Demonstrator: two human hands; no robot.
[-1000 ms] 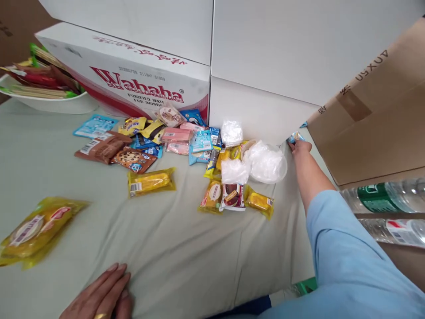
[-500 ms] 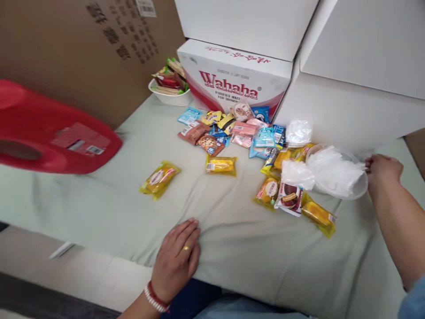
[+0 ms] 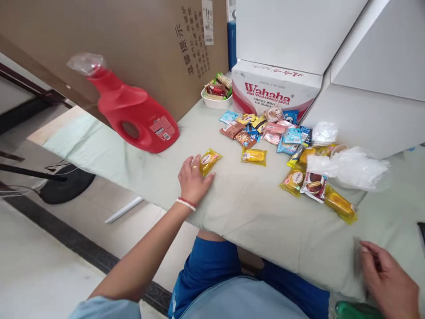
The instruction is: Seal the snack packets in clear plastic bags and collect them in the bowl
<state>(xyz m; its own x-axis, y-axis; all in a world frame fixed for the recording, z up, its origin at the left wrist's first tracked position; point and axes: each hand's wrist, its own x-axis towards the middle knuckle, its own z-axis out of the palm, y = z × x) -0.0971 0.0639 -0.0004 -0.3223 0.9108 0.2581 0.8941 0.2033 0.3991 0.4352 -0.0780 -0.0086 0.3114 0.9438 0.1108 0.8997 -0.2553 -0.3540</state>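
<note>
My left hand (image 3: 194, 179) lies on the pale green tablecloth (image 3: 252, 208), fingers stretched out and touching the near end of a yellow snack packet (image 3: 210, 160). My right hand (image 3: 388, 279) hovers at the near right edge of the table, fingers loosely apart and a little blurred, with nothing seen in it. A second yellow packet (image 3: 254, 156) lies further in. Beyond it is a pile of several small snack packets (image 3: 265, 128). Crumpled clear plastic bags (image 3: 352, 166) sit to the right, with a chocolate cake packet (image 3: 314, 184) and more yellow packets (image 3: 340, 204) in front.
A red detergent jug (image 3: 133, 115) lies on its side at the left. A white bowl of snack sticks (image 3: 215, 95) and a Wahaha carton (image 3: 275, 91) stand at the back, between a big cardboard box (image 3: 133, 35) and white boxes (image 3: 372, 71). The floor drops away on the left.
My left hand has slid forward from the table edge onto the yellow packet. My right hand has pulled back from the plastic bags to the near edge. The view has swung left.
</note>
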